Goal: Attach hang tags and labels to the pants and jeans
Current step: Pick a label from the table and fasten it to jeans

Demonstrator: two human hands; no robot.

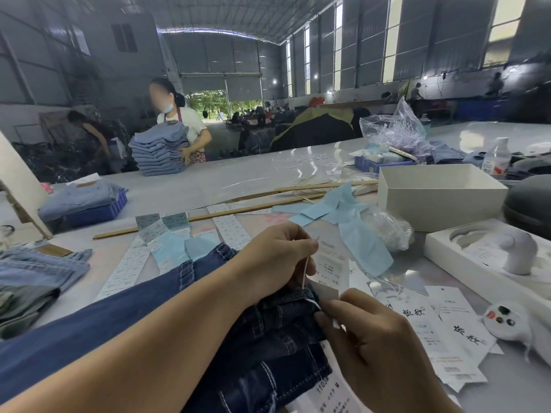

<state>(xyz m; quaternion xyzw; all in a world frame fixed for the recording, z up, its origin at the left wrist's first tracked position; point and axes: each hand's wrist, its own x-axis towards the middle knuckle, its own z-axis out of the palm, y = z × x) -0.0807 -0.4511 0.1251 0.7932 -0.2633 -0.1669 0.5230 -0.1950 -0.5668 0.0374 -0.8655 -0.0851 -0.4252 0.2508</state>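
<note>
From the head camera, a pair of dark blue jeans (280, 332) lay on the grey table (208, 180) close under the wearer, and everything else sat around them. The left hand (274, 263) reached across the jeans, its thumb and forefinger pinching the upper end of a thin white tag string (304, 274) that ran down to the waistband. The right hand (375, 350), on the near right of the jeans, pinched the lower end of that string between fingertips at the belt area. A white hang tag (329, 265) stood just beyond the jeans, behind the string and between the two hands. Another printed tag marked 1103 and M (331, 391) lay on the near edge of the jeans. To the right of the jeans more white hang tags with black brush characters (432, 332) were spread flat, and past them a small white controller (504, 321) rested. Beyond the jeans strips of white size labels (229, 231) and light blue paper pieces (351, 222) were scattered, with long wooden sticks (208, 216) further off. A white open box (441, 195) stood far right of the jeans. Left of the jeans lay folded light denim (41, 269), and further back a blue crate holding folded jeans (86, 204). Across the table from the jeans a person held a tall stack of folded light jeans (158, 153)
</note>
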